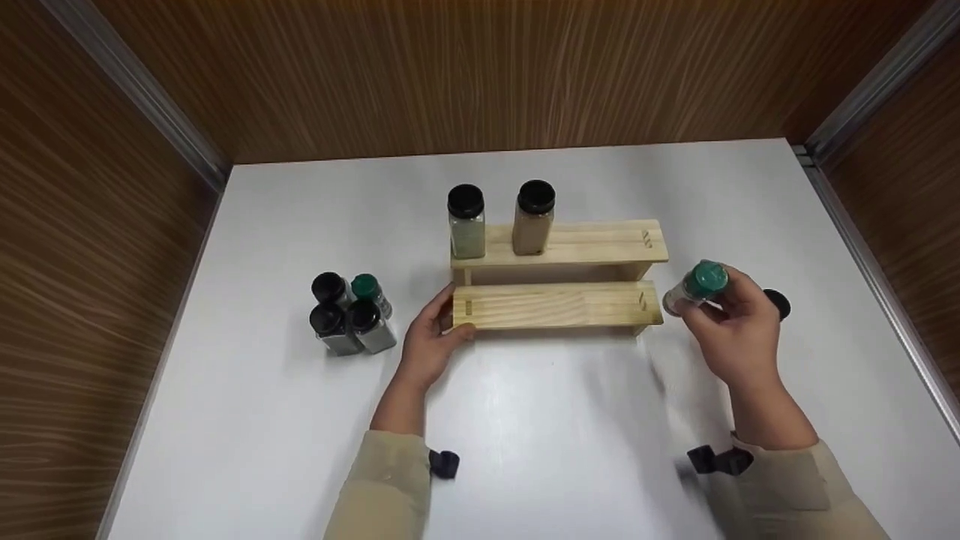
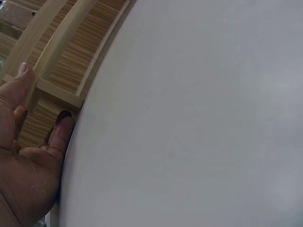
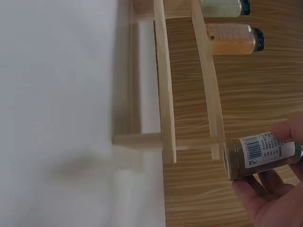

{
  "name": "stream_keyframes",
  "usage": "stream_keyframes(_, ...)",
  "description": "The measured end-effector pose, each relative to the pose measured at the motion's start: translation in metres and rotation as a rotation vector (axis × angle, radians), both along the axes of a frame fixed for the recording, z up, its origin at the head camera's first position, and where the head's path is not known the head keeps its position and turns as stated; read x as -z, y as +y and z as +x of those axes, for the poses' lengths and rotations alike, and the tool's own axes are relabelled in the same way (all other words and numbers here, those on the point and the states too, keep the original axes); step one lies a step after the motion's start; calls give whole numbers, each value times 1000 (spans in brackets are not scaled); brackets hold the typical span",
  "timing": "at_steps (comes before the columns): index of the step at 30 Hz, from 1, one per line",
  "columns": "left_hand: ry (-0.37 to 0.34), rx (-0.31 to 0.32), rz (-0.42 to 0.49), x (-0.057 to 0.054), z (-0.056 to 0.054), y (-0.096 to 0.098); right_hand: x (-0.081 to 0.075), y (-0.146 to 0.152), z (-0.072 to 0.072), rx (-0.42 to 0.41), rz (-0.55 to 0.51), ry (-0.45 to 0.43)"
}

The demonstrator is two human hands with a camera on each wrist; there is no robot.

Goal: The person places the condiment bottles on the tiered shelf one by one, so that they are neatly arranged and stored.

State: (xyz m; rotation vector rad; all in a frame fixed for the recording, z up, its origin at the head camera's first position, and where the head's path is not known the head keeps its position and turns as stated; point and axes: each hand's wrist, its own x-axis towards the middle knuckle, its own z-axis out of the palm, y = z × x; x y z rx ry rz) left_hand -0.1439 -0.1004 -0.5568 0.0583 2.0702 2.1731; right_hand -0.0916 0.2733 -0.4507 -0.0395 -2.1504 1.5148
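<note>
A two-step wooden spice rack (image 1: 555,306) stands mid-table. My left hand (image 1: 429,349) grips its left end, thumb at the lower step's front edge; in the left wrist view other fingers of this hand (image 2: 33,175) lie along the rack's end. My right hand (image 1: 742,334) holds a green-capped spice jar (image 1: 707,280) just off the rack's right end, cap up and slightly tilted. In the right wrist view this jar (image 3: 267,153) has brown contents and a white barcode label. On the upper step stand a black-capped jar with pale green contents (image 1: 468,234) and another with tan contents (image 1: 533,225).
Left of the rack is a tight group of several jars: black-capped ones (image 1: 371,326) and a green-capped one (image 1: 366,286). Another black cap (image 1: 778,303) shows partly behind my right hand. Wood-grain panels (image 1: 480,75) enclose the white table (image 1: 247,420) at the back and sides.
</note>
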Motion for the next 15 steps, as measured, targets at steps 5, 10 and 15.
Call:
stream_keyframes(5,14,5,2,0,0,0,-6,-9,-20,-54,-51,18)
stream_keyframes(10,21,14,24,0,0,1,-13,-16,-36,-88,-54,13)
stream_keyframes(15,2,14,55,-1,0,0,-23,-21,-51,-106,-23,4)
